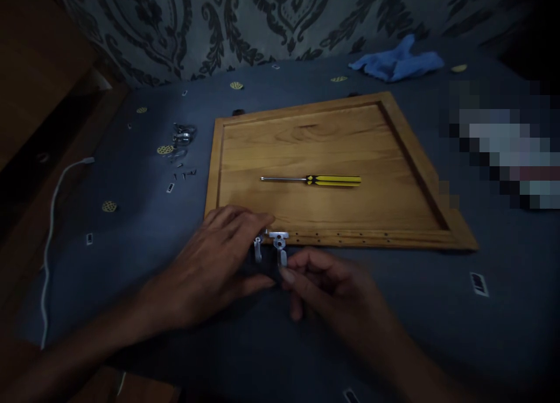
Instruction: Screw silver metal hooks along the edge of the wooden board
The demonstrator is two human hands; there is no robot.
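A framed wooden panel [332, 152] lies flat, with small holes along its near edge. At that edge my right hand [332, 280] pinches the lower end of a silver metal hook [279, 239] between thumb and fingers. Just left of it, a second metal hook [258, 248] sits at the edge, partly hidden by my left hand [223, 245]. That hand rests over the panel's near left corner, its fingers stretched out and the thumb apart below. A screwdriver [335, 181] with a yellow and black handle lies on the panel, tip pointing left.
Several metal hooks [184, 135] are piled left of the panel, with loose screws [189, 173] nearer. A blue cloth [398, 62] lies at the back right of the dark blue cloth surface [516, 239]. A white cable [51, 216] runs along the left. A blurred-out patch covers the right.
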